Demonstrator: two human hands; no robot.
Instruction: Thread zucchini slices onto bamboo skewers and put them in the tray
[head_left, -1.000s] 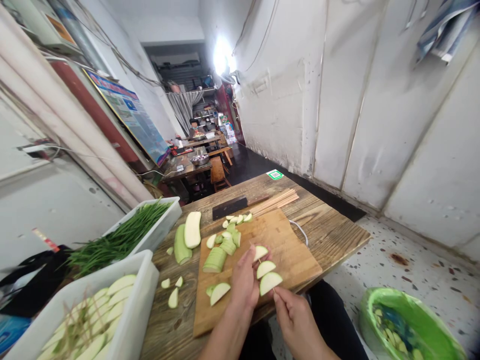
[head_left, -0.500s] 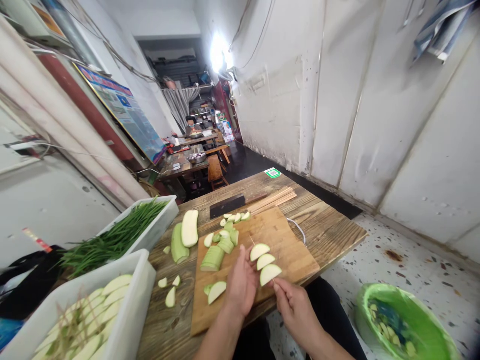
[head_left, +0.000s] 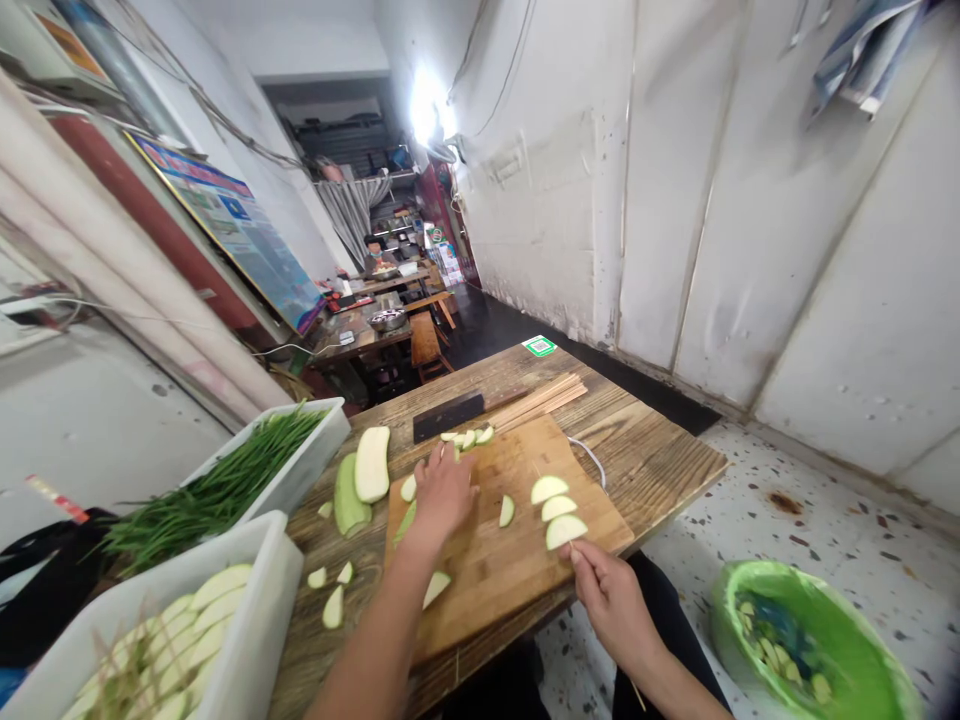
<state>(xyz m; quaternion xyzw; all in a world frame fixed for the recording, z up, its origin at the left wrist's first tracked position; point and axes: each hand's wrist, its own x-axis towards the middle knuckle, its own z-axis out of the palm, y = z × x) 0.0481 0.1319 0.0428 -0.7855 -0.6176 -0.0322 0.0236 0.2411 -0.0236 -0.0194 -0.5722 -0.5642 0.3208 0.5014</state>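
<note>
My right hand (head_left: 611, 590) pinches the lower end of a thin wooden skewer at the board's right side. Three half-round zucchini slices (head_left: 559, 508) are threaded on it, spaced apart. Over the pile of cut slices on the cutting board (head_left: 525, 590) reaches my left hand (head_left: 446, 490), fingers apart and pointing down; it covers most of that pile. One loose zucchini slice (head_left: 507, 511) lies between my hands. Another slice (head_left: 436, 588) is partly hidden by my left forearm. Small pieces (head_left: 470, 438) sit along the board's far edge.
Left of the board lie two zucchini pieces (head_left: 373, 464). Beyond it are a dark cleaver (head_left: 448, 417) and bare skewers (head_left: 536, 402). White bins hold green stalks (head_left: 225, 480) and skewered slices (head_left: 169, 650). A green tub (head_left: 817, 640) stands on the floor; a person (head_left: 375, 255) sits far off.
My left hand has moved from the skewer, left and away from me, to the slice pile. The skewer has shifted right with my right hand. A loose slice now shows mid-board.
</note>
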